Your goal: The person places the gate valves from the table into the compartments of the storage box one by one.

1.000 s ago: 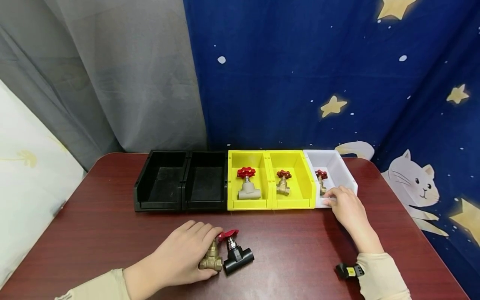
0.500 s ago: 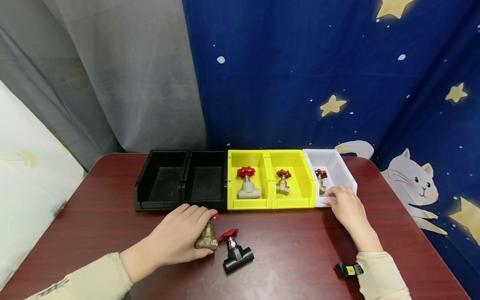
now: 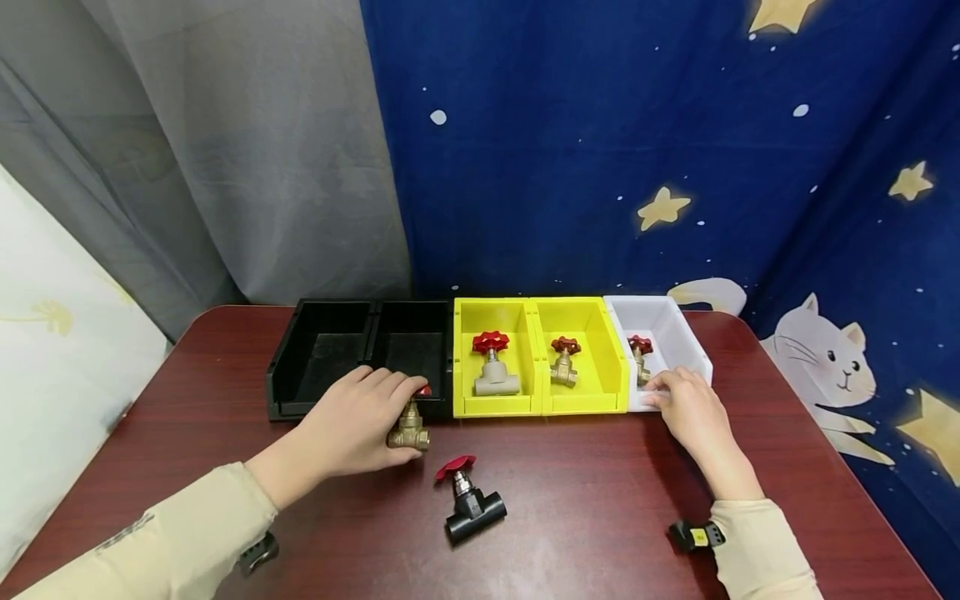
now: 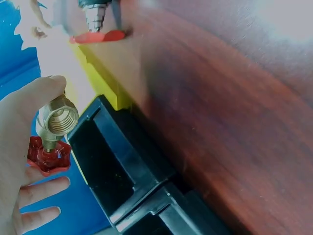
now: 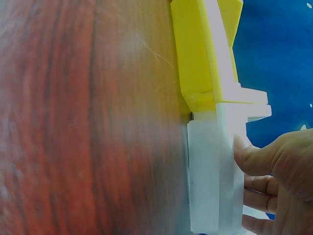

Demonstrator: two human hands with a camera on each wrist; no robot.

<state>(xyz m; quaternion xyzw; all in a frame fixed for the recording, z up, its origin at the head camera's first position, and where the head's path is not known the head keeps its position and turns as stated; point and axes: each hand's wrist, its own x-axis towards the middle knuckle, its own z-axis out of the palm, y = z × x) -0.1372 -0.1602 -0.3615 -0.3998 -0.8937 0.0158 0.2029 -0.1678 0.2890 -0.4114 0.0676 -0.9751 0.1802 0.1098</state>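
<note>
In the head view my left hand grips a brass gate valve with a red handwheel, just before the front of the right black bin. The left wrist view shows the thumb against the valve's threaded end and the red handwheel by the fingers. My right hand pinches the front edge of the white bin, thumb outside and fingers inside. A small brass valve with a dark red wheel lies in that bin, beside the fingertips.
A black tee-shaped valve with a red handwheel lies on the table. One yellow bin holds a grey valve; the other yellow bin holds a brass valve. Another black bin stands at the row's left end.
My left hand has carried the brass gate valve away from beside the black valve, forward and slightly left toward the black bins. The right hand stays at the white bin's edge.
</note>
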